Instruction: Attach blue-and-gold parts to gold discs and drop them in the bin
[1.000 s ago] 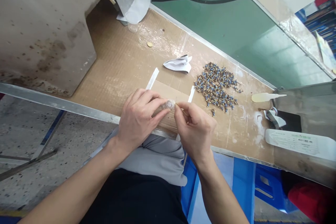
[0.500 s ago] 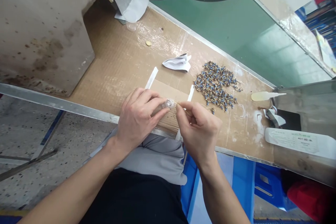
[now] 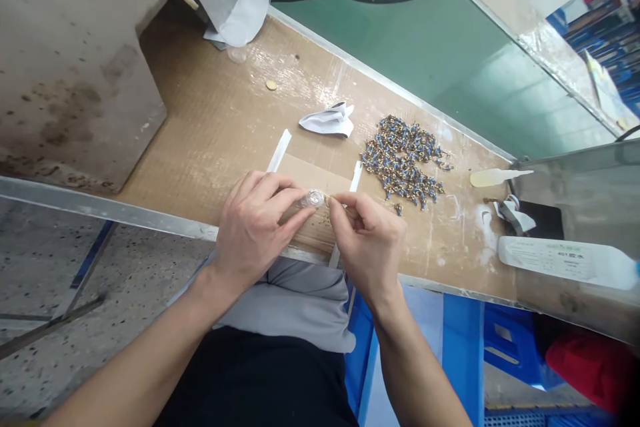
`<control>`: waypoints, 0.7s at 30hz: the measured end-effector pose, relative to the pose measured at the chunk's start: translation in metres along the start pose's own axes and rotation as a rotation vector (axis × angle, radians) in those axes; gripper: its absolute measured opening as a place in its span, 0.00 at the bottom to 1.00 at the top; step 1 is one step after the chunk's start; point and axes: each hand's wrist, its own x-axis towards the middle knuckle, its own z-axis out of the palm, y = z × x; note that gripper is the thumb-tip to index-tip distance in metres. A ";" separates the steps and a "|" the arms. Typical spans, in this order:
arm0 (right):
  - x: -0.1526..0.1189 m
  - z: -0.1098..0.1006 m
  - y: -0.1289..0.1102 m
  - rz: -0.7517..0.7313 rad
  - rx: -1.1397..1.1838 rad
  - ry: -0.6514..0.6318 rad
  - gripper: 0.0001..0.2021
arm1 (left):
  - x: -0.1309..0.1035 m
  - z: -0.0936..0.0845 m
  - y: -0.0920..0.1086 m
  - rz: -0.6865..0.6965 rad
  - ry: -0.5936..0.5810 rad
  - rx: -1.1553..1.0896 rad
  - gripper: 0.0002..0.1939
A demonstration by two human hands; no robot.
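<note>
Hands: left hand and right hand are meeting over the counter's near edge.
Left fingers: closing around a small clear vial, its round end pointing at the right hand.
Right fingers: pinching shut on a tiny brass-coloured part, held just beside the vial's end.
Pile: blue-and-brass small parts are lying beyond the right hand.
Nearby: crumpled white paper, white strips, a glue bottle at the right.
</note>
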 end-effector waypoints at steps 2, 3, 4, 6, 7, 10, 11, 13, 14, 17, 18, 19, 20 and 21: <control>-0.001 -0.002 0.001 0.024 0.006 -0.003 0.08 | 0.001 -0.001 0.001 0.006 0.006 0.005 0.06; -0.002 -0.003 0.002 0.032 0.007 0.008 0.08 | 0.001 -0.001 0.001 0.009 0.010 0.007 0.06; -0.003 -0.003 0.002 0.038 0.005 0.025 0.08 | 0.001 -0.001 0.001 0.011 0.011 0.009 0.06; -0.004 -0.002 0.002 0.036 -0.001 0.055 0.08 | 0.002 -0.001 0.001 0.010 0.010 0.007 0.06; -0.005 -0.001 0.002 0.032 0.002 0.058 0.08 | 0.001 0.000 0.000 0.006 0.006 0.005 0.06; -0.009 0.003 0.002 0.023 0.038 0.033 0.07 | 0.001 0.001 -0.002 0.014 0.001 0.005 0.06; -0.011 0.005 0.002 0.026 0.050 0.026 0.07 | 0.001 0.001 -0.002 0.019 0.001 0.004 0.06; -0.014 0.007 0.002 0.042 0.066 0.021 0.07 | 0.002 0.002 -0.002 0.024 0.002 -0.001 0.05; -0.016 0.008 0.003 0.049 0.071 0.018 0.07 | 0.002 0.002 -0.002 0.022 0.003 -0.003 0.05; -0.019 0.009 0.005 0.070 0.079 0.018 0.07 | 0.003 0.002 -0.001 0.019 0.011 -0.003 0.06; -0.020 0.009 0.006 0.080 0.083 0.034 0.07 | 0.002 0.003 -0.001 0.020 0.010 -0.001 0.06; -0.020 0.009 0.007 0.091 0.086 0.057 0.06 | 0.002 0.003 -0.001 0.021 0.007 0.001 0.07; -0.020 0.010 0.008 0.103 0.089 0.087 0.06 | 0.001 0.003 -0.001 0.022 0.003 0.003 0.07; -0.020 0.011 0.009 0.116 0.092 0.124 0.05 | 0.000 0.004 -0.001 0.024 -0.002 0.007 0.08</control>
